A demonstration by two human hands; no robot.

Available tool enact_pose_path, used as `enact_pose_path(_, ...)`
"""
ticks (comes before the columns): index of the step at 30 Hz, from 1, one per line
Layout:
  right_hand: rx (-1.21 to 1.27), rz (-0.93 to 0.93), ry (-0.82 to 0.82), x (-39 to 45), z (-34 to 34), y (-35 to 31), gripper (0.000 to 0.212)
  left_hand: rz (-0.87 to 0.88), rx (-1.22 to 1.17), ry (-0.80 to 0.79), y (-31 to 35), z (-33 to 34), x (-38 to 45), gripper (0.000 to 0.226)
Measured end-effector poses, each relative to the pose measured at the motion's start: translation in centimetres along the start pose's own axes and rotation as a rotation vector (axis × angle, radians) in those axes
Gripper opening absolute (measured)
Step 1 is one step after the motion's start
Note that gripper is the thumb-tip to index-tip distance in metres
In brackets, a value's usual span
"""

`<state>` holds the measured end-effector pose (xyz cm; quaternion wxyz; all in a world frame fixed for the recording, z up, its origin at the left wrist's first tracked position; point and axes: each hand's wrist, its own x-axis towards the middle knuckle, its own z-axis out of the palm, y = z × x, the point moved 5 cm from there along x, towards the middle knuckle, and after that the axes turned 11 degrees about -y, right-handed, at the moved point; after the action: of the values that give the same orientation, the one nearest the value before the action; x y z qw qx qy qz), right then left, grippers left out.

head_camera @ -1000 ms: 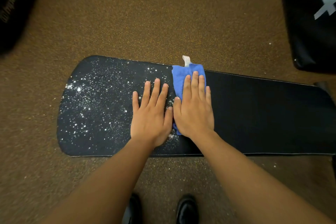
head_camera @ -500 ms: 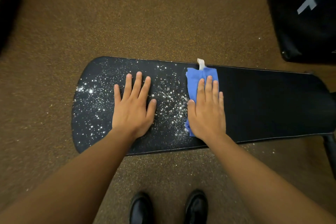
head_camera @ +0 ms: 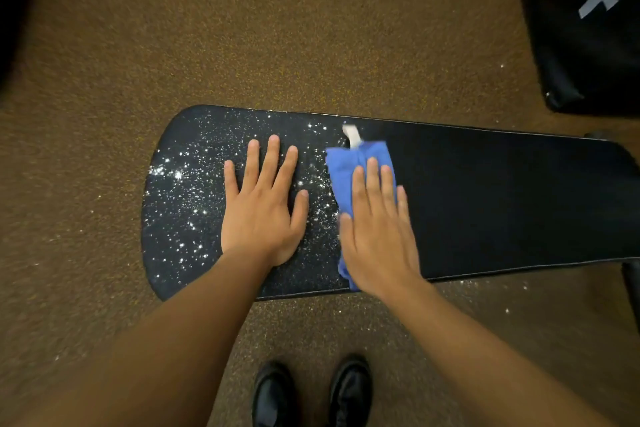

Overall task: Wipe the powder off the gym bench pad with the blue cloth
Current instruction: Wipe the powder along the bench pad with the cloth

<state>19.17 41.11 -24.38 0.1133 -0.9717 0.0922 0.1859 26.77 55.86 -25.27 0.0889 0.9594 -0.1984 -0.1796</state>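
- The gym bench pad (head_camera: 485,201) runs across mid-frame, white powder (head_camera: 187,191) speckling its left end.
- Left hand (head_camera: 263,215) lies flat on the powdered part.
- Right hand (head_camera: 377,229), fingers straight, presses the blue cloth (head_camera: 346,163) at centre.
- Black shoes (head_camera: 311,392) at bottom centre on the brown floor (head_camera: 242,28).

Left hand (head_camera: 260,215) on bench pad (head_camera: 502,204), left of cloth (head_camera: 349,163).
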Motion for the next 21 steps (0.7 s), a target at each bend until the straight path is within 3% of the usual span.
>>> enact_pose_path(2,0.006,0.005,-0.029,-1.2,0.3,2.0,0.069,-0.003,-0.001,-0.002,0.0,0.0,-0.1,0.065)
enact_pose_path(5,-0.002,0.144,0.053,1.3,-0.9,4.2,0.069,-0.004,0.0,0.0,0.1,0.1,-0.1,0.064)
enact_pose_path(9,0.068,0.239,0.095,6.2,-2.1,2.2,0.066,-0.004,-0.008,0.018,0.1,0.1,-0.3,0.064)
enact_pose_path(14,-0.012,0.012,0.075,1.5,-0.3,-0.4,0.065,-0.006,-0.01,0.028,0.2,0.1,-0.1,0.064)
enact_pose_path(17,-0.018,-0.065,-0.004,-1.6,0.7,1.5,0.067,-0.009,-0.012,0.024,0.0,-0.1,-0.1,0.064)
enact_pose_path(21,0.008,0.156,0.072,2.5,-1.1,4.1,0.069,-0.014,-0.001,0.015,0.0,-0.1,-0.2,0.064)
